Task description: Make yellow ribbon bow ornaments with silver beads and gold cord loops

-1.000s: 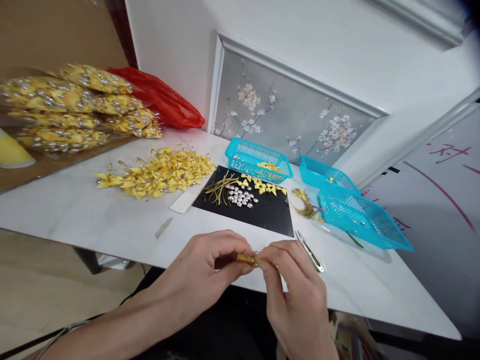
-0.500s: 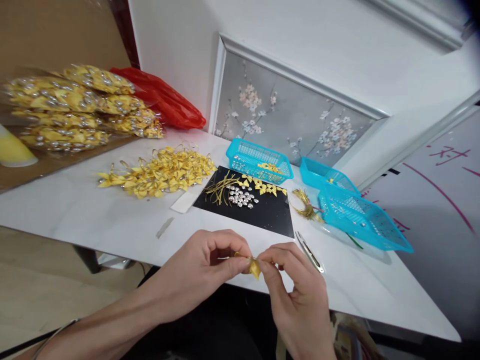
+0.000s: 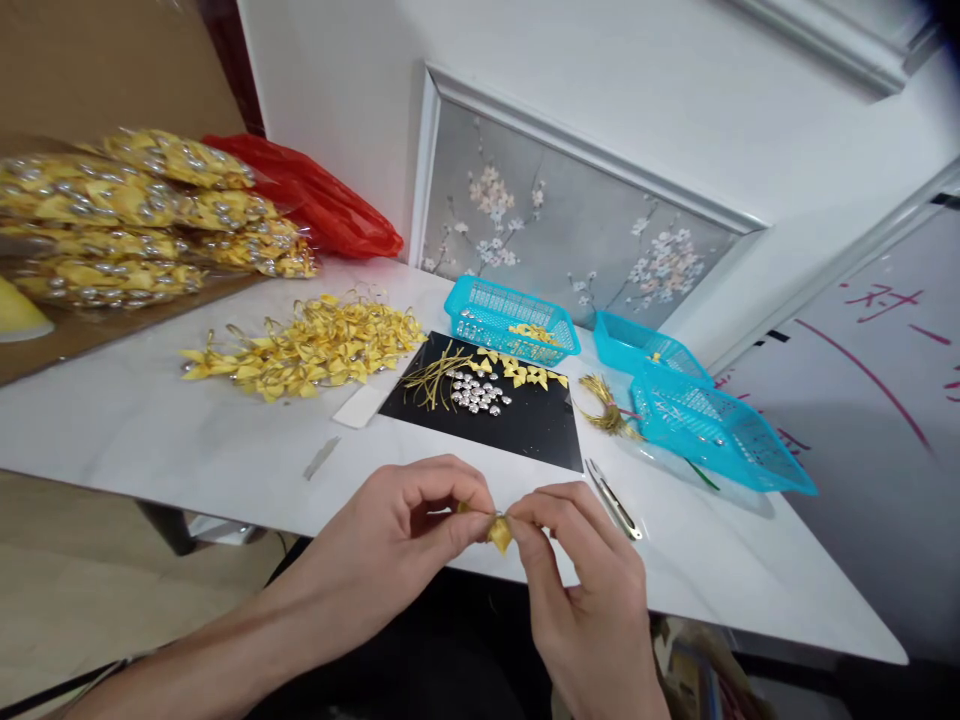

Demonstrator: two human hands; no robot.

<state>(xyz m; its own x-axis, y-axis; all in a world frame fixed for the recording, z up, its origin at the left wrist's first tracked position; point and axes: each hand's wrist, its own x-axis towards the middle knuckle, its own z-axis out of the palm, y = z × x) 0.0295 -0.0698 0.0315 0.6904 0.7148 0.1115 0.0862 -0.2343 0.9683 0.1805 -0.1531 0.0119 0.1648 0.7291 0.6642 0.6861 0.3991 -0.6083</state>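
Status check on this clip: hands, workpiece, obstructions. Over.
Left hand, right hand: both pinching, fingertips close together. Yellow piece: held between them at the table's near edge. Nothing seen blocking; snips lie beside right hand.

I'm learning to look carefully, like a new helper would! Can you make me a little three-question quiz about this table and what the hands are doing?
1. True or false: a cluster of silver beads lies on the black sheet.

2. Pick one. Which of these lies nearest the right hand?
A) the red bag
B) the metal tool
C) the framed picture

3. Fill in the colour: between the left hand and the right hand, the fingers hold a small piece that is mostly ____.

Key: 1. True. 2. B, it lies on the table just beyond that hand. 3. Yellow.
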